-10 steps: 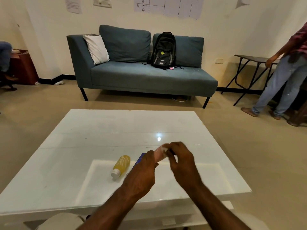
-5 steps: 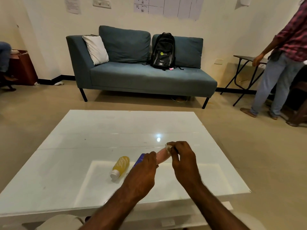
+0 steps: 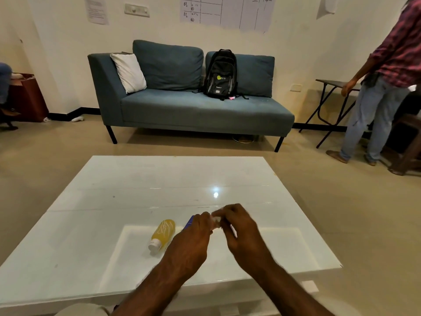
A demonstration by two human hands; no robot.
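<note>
Warm dim indoor light, ceiling-lamp glare on the glossy table (image 3: 159,179), motion-blurred hands, wide-angle edge bending.

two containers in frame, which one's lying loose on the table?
The yellow bottle with the white cap, on its side on the white table. The blue-and-pink tube is held by the left hand and right hand.

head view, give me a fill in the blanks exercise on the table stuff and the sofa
1. The yellow bottle lies on its side on the white ____.
2. The black backpack stands on the blue ____.
3. The pillow left of the backpack is ____.
4. The left hand and right hand grip a small tube, right of the yellow ____.
Missing: table; sofa; white; bottle.
</note>
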